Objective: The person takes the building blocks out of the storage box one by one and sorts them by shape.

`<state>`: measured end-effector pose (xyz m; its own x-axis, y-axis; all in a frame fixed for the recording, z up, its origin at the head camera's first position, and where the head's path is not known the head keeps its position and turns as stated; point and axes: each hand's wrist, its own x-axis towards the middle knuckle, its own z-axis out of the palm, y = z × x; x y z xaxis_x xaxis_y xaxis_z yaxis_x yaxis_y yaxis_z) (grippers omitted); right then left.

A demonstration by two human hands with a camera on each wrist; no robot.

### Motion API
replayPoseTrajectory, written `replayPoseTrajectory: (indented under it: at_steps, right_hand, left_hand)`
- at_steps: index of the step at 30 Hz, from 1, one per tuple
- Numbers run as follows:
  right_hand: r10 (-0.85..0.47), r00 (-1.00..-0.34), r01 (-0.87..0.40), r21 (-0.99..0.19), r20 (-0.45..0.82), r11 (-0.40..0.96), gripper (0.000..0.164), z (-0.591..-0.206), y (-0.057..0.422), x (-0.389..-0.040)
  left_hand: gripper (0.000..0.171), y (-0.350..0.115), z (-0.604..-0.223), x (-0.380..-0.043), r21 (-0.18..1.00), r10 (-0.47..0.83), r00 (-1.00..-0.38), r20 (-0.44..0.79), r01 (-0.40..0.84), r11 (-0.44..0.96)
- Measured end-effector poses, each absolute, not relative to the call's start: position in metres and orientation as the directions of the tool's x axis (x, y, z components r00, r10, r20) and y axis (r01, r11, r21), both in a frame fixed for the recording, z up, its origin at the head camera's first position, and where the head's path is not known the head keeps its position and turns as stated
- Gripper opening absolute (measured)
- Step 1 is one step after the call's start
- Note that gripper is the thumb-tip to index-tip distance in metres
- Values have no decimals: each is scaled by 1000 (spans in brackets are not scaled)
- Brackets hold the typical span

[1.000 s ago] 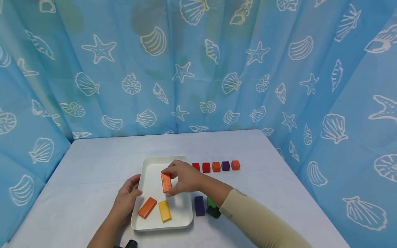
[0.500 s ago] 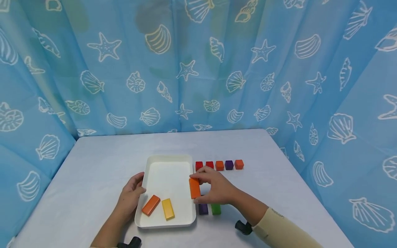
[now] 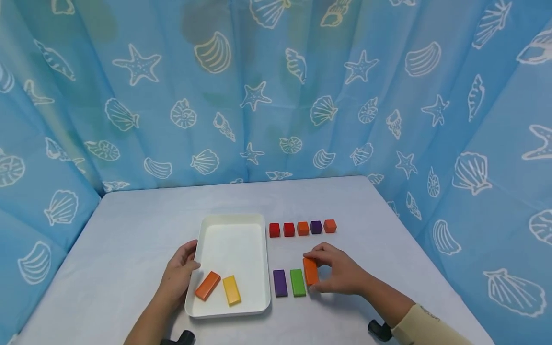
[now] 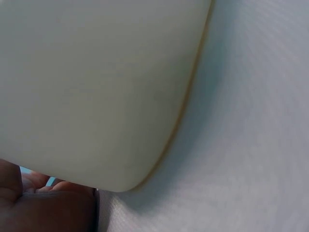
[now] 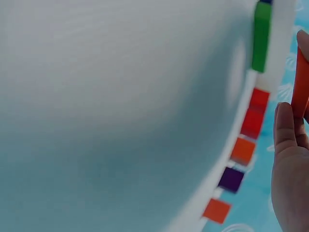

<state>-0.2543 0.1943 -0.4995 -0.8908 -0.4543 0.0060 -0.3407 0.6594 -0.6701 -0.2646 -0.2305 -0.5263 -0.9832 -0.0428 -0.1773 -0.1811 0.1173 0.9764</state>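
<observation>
My right hand (image 3: 340, 272) pinches an orange rectangular block (image 3: 310, 271) between thumb and fingers, at the right of a green block (image 3: 298, 282). A purple block (image 3: 280, 283) lies to the left of the green one. In the right wrist view the held orange block (image 5: 301, 84) shows at the right edge. My left hand (image 3: 178, 272) grips the left rim of a white tray (image 3: 233, 314), thumb over the edge. In the tray lie an orange block (image 3: 208, 286) and a yellow block (image 3: 232, 290). The left wrist view shows mostly the tray's outer wall (image 4: 96, 96).
Behind the rectangular blocks runs a row of small cubes: two red cubes (image 3: 289, 229), an orange cube (image 3: 303, 228), a purple cube (image 3: 316, 227) and another orange cube (image 3: 330, 226). A white cloth covers the table (image 3: 142, 215). A blue shell-print curtain (image 3: 276, 96) hangs behind.
My right hand has carried the orange block out of the tray, rightward past the purple and green blocks. The left hand has stayed at the tray's left rim.
</observation>
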Motion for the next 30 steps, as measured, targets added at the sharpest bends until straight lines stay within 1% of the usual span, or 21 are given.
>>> replayPoseTrajectory:
  at_steps: [6, 13, 20, 25, 30]
  right_hand:
    - [-470, -882, -346, -625, -38, 700, 67, -510, 212, -257]
    - [-485, -871, -351, -593, -77, 724, 65, -515, 215, -260]
    - [-478, -869, -322, -586, -130, 744, 64, -514, 213, -260]
    - [-457, -866, -271, -578, -203, 770, 63, -511, 208, -265]
    - [-437, -868, -237, -577, -235, 782, 63, -510, 206, -265]
  left_hand:
    - [66, -230, -527, -263, 974, -56, -981, -186, -192, 117]
    - [66, -229, -527, -263, 976, -52, -982, -182, -187, 109]
    - [66, -229, -526, -264, 977, -36, -983, -179, -182, 108]
    - [66, -230, -525, -263, 978, -35, -984, -172, -175, 112]
    - [66, -230, -525, -262, 979, -29, -985, -167, -169, 114]
